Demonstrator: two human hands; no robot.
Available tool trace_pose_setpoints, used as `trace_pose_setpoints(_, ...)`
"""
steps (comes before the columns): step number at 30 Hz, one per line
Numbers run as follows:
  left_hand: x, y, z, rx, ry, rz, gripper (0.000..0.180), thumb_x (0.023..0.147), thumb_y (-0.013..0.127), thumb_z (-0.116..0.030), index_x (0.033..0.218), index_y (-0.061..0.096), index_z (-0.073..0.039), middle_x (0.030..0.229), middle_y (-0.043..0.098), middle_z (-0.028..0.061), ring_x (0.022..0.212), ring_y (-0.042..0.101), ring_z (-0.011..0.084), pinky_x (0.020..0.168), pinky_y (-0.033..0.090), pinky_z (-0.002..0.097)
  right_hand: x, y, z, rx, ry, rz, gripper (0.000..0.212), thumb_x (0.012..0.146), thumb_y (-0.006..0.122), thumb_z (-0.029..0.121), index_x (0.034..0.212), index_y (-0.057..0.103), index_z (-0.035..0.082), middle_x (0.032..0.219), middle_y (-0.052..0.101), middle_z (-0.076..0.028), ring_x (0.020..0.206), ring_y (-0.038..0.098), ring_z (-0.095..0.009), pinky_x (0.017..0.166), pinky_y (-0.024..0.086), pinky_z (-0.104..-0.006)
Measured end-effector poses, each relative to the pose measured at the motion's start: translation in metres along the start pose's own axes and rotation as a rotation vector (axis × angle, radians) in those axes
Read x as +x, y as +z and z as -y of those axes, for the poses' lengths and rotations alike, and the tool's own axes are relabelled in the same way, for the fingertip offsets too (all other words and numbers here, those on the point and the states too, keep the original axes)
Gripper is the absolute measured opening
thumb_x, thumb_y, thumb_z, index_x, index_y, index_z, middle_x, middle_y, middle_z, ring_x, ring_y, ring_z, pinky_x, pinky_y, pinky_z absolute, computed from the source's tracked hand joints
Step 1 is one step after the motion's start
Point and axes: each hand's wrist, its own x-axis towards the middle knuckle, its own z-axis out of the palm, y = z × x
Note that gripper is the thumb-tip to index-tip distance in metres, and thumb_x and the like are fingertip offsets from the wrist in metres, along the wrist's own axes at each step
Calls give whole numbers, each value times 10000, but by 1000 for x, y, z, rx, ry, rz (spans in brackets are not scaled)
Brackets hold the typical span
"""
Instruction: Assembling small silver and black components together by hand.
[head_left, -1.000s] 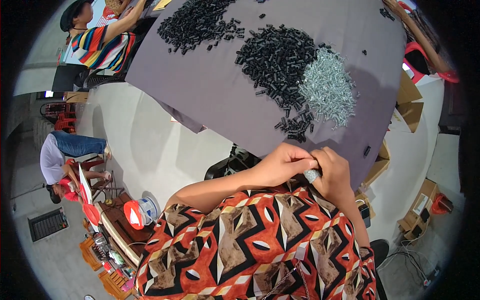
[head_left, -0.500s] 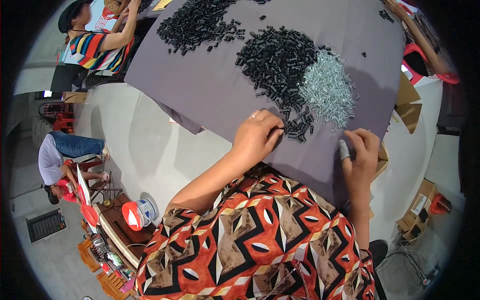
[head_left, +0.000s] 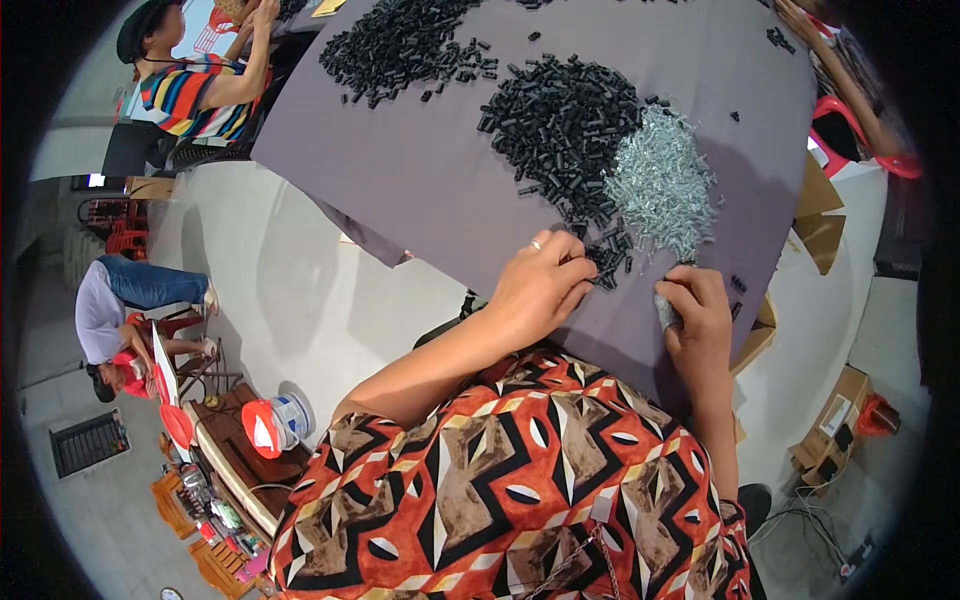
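A heap of small black plastic tubes lies on the grey cloth-covered table, touching a pile of small silvery pieces that look like screws. At the near end of the black heap, my left hand has its thumb and fingers pinched beside a few loose tubes. What it holds, if anything, is hidden. My right hand is closed in a pinch at the near tip of the silvery pile. Its thumb wears a grey covering, and its fingers hide whatever is between them.
Another heap of black tubes lies farther left. A few stray tubes are right of my right hand. Co-workers sit at the far left and far right. An open cardboard box stands beside the table's right edge.
My right hand's fingers have closed from apart into a pinch at the silvery pile's near tip. My left hand has shifted slightly right, still pinched. The whole view has tilted a little.
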Motion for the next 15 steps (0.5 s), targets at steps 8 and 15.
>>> trace_pose_setpoints(8,1,-6,-4,-66,-3,-101,172,858,725,-58,1018,663,-54,1002,617,100,924,591,295,793,488,389,3,-16,2,53,108,-68,410,651,637,-109,1036,655,29,1066,633,-128,1029,596,-343,908,494,-414)
trace_pose_setpoints(15,-12,-6,-13,-881,-494,96,137,1033,567,-86,1138,602,-5,901,689,34,800,596,71,742,490,220,19,13,12,39,-90,28,412,611,652,-77,1008,670,31,1019,613,-109,973,593,-329,810,513,-417)
